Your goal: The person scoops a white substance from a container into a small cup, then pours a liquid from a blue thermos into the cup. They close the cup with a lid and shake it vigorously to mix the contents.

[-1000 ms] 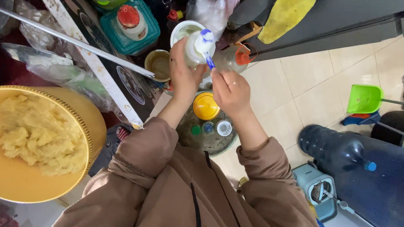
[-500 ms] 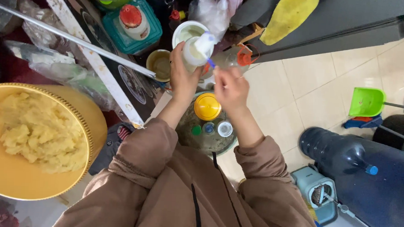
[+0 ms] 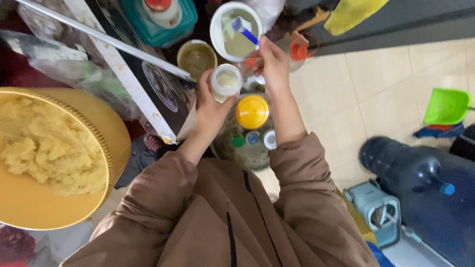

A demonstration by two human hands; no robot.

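Nearby, yellow-lidded jar (image 3: pixel 252 111) sits beneath hands; dough bowl (image 3: pixel 114 159) leftward.

Colours at the work spot
White jar (image 3: pixel 226 82), blue-handled spoon (image 3: pixel 245 32), white bowl (image 3: pixel 221 38); yellow basin (image 3: pixel 6 202), pale yellow mash (image 3: pixel 47 148); brown sleeves (image 3: pixel 300 180); green dustpan (image 3: pixel 447 106).

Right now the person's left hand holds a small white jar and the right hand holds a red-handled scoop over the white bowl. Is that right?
Not quite: the head view shows the scoop has a blue handle. The left hand does hold the small white jar, and the right hand holds the scoop over the white bowl.
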